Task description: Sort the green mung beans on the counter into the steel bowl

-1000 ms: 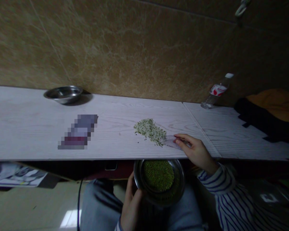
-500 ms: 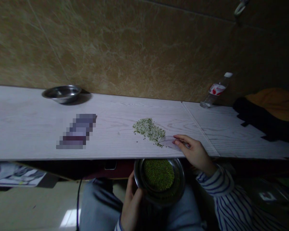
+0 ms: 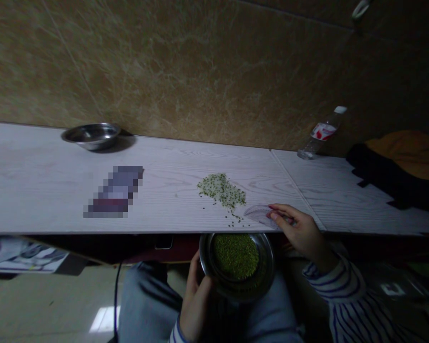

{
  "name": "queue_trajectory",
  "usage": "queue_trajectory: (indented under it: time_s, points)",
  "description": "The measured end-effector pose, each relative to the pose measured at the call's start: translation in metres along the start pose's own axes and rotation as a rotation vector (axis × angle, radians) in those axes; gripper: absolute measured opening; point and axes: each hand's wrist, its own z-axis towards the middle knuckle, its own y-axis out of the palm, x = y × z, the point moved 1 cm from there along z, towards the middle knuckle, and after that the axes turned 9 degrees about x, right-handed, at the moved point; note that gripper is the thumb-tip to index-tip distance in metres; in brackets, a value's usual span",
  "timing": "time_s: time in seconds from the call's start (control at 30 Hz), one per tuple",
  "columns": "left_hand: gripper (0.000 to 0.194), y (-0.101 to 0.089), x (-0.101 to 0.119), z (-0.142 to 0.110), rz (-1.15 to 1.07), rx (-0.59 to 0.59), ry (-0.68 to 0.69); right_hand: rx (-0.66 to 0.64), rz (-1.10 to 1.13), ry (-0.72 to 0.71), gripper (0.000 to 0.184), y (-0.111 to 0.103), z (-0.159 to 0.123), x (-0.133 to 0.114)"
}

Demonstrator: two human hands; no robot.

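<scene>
My left hand (image 3: pixel 197 297) grips the left rim of a steel bowl (image 3: pixel 268 267), which is held over my lap just below the table edge. Green mung beans (image 3: pixel 236 256) cover the bowl's bottom. Between the thumb and fingers of my right hand (image 3: pixel 298 231) is a clear plastic protractor (image 3: pixel 258 214), held low at the tabletop. To its left lies a spread pile of white rice grains mixed with green beans (image 3: pixel 222 189). A few loose beans (image 3: pixel 238 220) are scattered between the pile and the table's front edge.
Near the wall at the left stands a second steel bowl (image 3: pixel 92 136). A blurred-out flat object (image 3: pixel 114 193) lies in front of it. A plastic bottle (image 3: pixel 321 133) stands at the back right, beside a dark and orange cloth item (image 3: pixel 403 157). The white table (image 3: pixel 171 214) ends above my knees.
My right hand has moved right with the protractor, away from the pile. More loose beans now lie near the table's front edge. The left hand and bowl have barely moved.
</scene>
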Motion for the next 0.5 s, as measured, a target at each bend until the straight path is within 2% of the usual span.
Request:
queue_trajectory:
  time_s: [0.07,0.27,0.5]
  points:
    - [0.053,0.001,0.001,-0.001,-0.019,0.066,0.017,0.007,-0.010,0.011,0.029,-0.003,-0.002,0.001]
    - [0.053,0.007,0.004,-0.006,-0.058,0.070,0.006,0.020,-0.053,0.034,0.031,-0.011,-0.011,-0.002]
    - [0.049,0.008,0.004,-0.006,-0.055,0.057,0.012,-0.005,-0.033,0.048,0.032,-0.003,-0.020,-0.008]
